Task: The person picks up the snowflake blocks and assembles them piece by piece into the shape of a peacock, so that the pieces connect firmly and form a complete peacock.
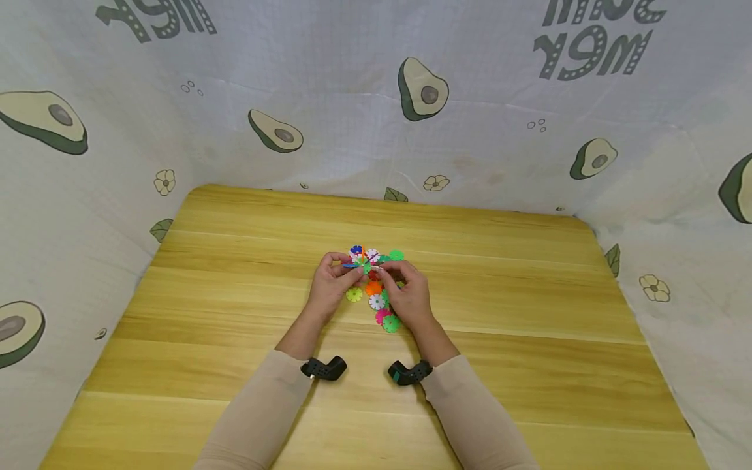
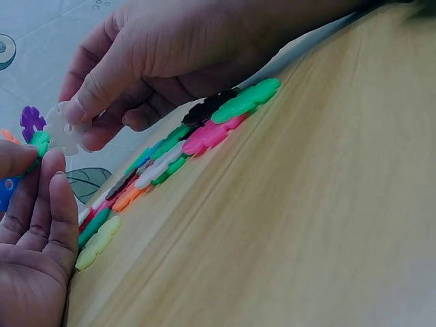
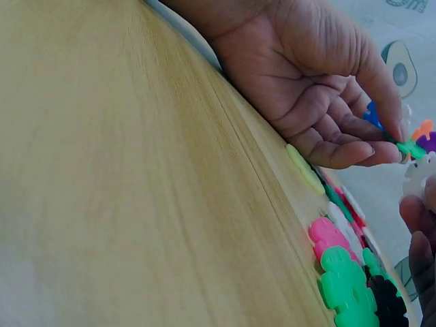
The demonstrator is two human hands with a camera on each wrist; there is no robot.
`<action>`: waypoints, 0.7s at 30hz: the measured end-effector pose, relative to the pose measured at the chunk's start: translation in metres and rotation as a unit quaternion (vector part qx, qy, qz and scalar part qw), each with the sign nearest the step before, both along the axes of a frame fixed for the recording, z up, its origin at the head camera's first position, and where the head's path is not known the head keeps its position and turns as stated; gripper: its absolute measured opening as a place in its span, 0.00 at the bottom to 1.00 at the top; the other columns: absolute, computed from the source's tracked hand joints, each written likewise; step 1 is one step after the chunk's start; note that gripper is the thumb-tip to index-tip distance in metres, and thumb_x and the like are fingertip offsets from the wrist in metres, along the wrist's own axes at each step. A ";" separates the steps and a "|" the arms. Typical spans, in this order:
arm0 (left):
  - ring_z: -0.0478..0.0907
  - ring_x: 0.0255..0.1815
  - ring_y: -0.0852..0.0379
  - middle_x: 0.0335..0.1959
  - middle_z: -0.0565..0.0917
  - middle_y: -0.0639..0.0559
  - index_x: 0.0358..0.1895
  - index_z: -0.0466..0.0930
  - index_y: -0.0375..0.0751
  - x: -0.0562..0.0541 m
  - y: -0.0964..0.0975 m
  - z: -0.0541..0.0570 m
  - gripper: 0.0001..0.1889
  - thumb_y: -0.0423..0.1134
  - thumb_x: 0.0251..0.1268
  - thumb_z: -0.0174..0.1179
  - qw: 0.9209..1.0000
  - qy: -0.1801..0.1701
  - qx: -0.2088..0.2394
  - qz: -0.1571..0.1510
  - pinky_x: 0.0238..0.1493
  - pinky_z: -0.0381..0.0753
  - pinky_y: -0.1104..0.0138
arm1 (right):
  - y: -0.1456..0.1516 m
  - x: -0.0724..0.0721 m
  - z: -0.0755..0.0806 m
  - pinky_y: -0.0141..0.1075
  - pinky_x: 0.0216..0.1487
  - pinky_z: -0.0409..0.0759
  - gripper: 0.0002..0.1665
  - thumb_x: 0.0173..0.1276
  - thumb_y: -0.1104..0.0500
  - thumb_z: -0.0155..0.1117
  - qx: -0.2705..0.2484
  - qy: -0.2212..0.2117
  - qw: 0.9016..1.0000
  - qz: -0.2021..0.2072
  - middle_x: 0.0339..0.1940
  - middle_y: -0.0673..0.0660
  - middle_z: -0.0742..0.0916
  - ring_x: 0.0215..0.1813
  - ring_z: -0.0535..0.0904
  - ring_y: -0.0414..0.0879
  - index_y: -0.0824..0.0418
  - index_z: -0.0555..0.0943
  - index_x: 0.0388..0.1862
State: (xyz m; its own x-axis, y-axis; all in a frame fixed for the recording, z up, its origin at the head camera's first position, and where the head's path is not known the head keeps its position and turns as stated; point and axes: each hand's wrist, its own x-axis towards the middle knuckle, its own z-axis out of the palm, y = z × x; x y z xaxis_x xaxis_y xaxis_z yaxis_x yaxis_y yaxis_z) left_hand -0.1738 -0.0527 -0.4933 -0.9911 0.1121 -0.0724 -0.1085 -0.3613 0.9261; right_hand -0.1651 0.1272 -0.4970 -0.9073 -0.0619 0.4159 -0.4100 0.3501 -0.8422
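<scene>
Over the middle of the table, my left hand [image 1: 329, 285] pinches a green notched plastic disc [image 2: 41, 143] between thumb and fingers. Discs in purple [image 2: 32, 121], orange [image 2: 9, 135] and blue [image 2: 6, 195] stand out from it at angles, forming a small cluster. From the other side my right hand [image 1: 411, 297] pinches a white notched disc [image 2: 66, 135] by its edge. The white disc's far rim meets the green one, upright against it. My fingertips hide part of where they join.
Loose notched discs lie overlapping under and around the hands, among them a yellow [image 1: 354, 294], an orange [image 1: 373, 288], a pink [image 2: 214, 135] and a green one [image 1: 391, 324]. The wooden table [image 1: 529, 313] meets a printed cloth [image 1: 352, 150] along its back and sides.
</scene>
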 end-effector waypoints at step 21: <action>0.88 0.31 0.60 0.28 0.85 0.59 0.52 0.74 0.29 0.002 0.002 -0.002 0.13 0.24 0.67 0.63 0.998 0.035 -0.059 0.010 0.39 0.89 0.72 | 0.000 -0.002 0.004 0.42 0.41 0.90 0.10 0.58 0.70 0.77 0.162 0.208 0.964 -0.034 0.37 0.60 0.89 0.39 0.88 0.52 0.63 0.91 0.39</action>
State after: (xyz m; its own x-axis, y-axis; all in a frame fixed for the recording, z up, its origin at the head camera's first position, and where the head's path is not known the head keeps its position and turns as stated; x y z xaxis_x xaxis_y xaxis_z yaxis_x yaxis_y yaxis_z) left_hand -0.1717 -0.0503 -0.4953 -0.9961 0.0867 -0.0147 -0.0361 -0.2511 0.9673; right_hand -0.1675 0.1275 -0.4930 -0.6734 -0.1971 0.7126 -0.6553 0.6052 -0.4519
